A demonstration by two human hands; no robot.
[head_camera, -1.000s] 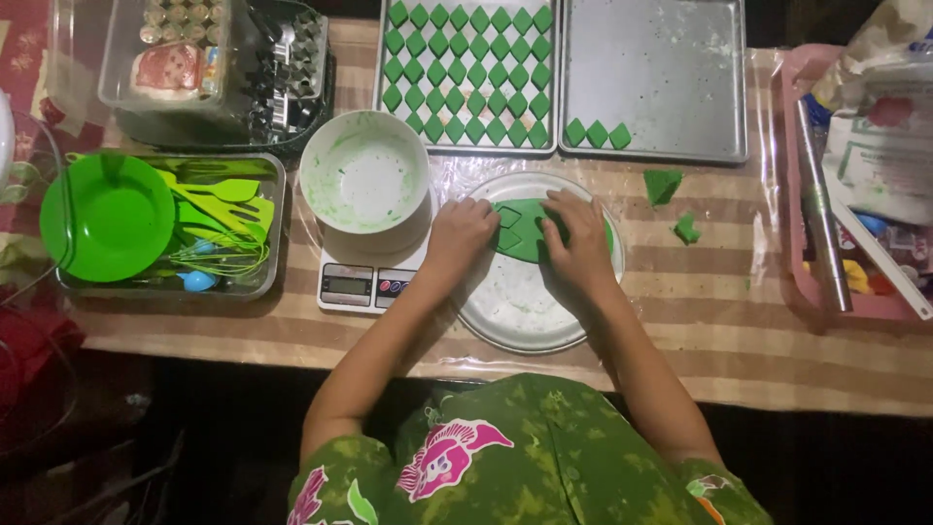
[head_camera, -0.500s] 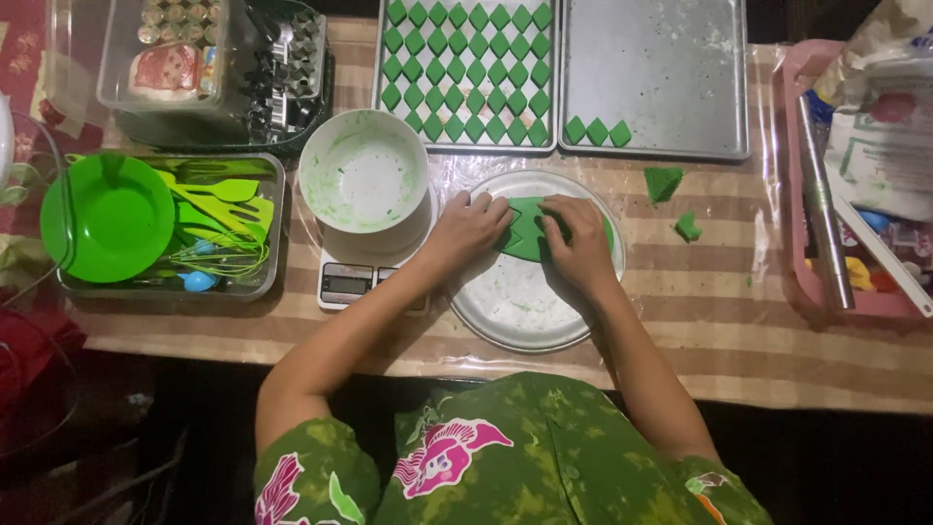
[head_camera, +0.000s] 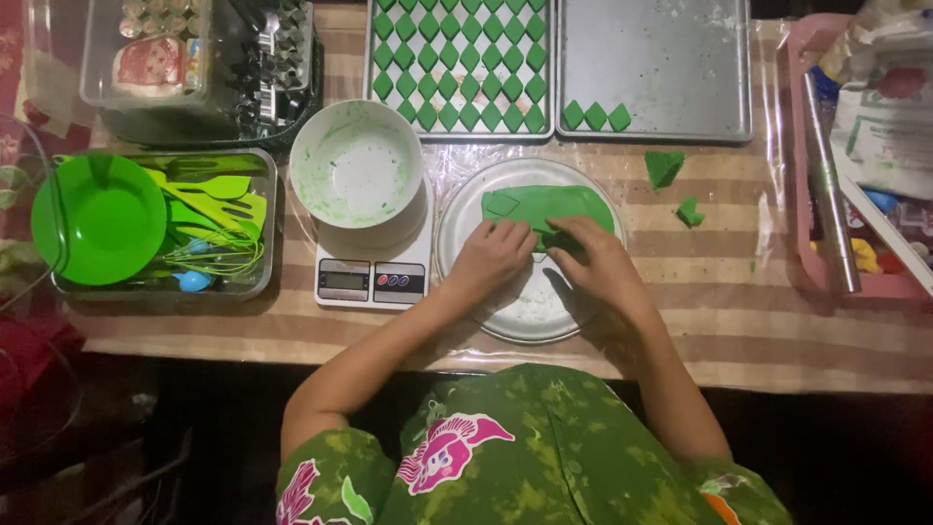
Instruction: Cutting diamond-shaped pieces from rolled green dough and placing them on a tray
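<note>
A flat sheet of green dough [head_camera: 549, 206] lies on a round white plate [head_camera: 515, 311] in front of me, with a diamond outline pressed into its left end. My left hand [head_camera: 496, 255] rests on the dough's near edge. My right hand [head_camera: 598, 258] sits beside it, fingers pinched at the same edge, where something small and dark shows between the hands; I cannot tell what it is. Behind the plate, one metal tray [head_camera: 459, 128] is filled with several green diamond pieces. A second tray [head_camera: 671, 58] holds three diamonds [head_camera: 595, 116].
A white bowl [head_camera: 357, 163] smeared green stands on a kitchen scale [head_camera: 369, 279] left of the plate. Further left a tray holds a green plate [head_camera: 97, 218] and green utensils. Two dough scraps [head_camera: 664, 167] lie on the striped cloth. A pink basket [head_camera: 812, 194] with a metal rod stands right.
Both hands have drawn back from the middle of the dough to its near edge. More of the green sheet now shows, including the diamond outline at its left end.
</note>
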